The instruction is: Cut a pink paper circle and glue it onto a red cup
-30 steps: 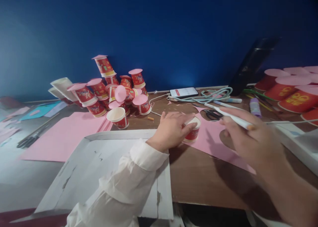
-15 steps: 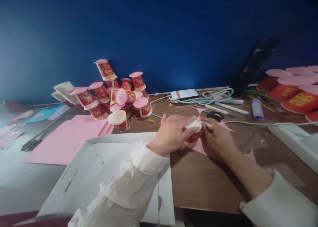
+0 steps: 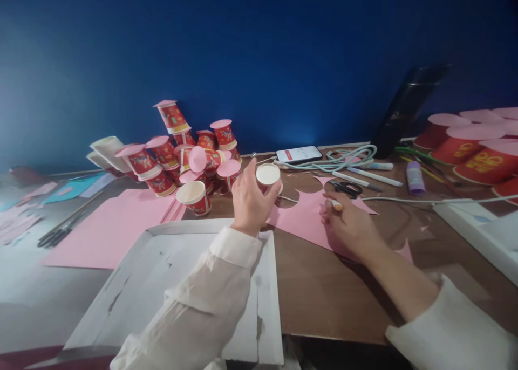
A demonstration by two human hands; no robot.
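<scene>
My left hand [image 3: 254, 200] grips a red paper cup [image 3: 267, 175] by its side, its white round end turned up. It is lifted above the left edge of a pink paper sheet [image 3: 309, 213] that has round bites cut from its edge. My right hand [image 3: 350, 221] rests over that sheet, fingers closed round a pen [image 3: 335, 204] with an orange end. Just beyond the right hand lie black-handled scissors [image 3: 346, 188]. Another paper cup [image 3: 194, 197], tilted with its pale opening showing, stands left of my left hand.
Red cups with pink discs [image 3: 162, 151] are piled at the back left, with larger ones [image 3: 481, 149] at the right. Around lie a phone [image 3: 298, 153], a cable [image 3: 352, 157], markers [image 3: 374, 177], a purple glue stick [image 3: 415, 178], pink sheets [image 3: 101, 230] and a white box lid [image 3: 170, 267].
My left hand has carried the cup left and up, off the pink sheet and away from the right hand. More of the sheet's cut edge shows. The right hand has barely moved.
</scene>
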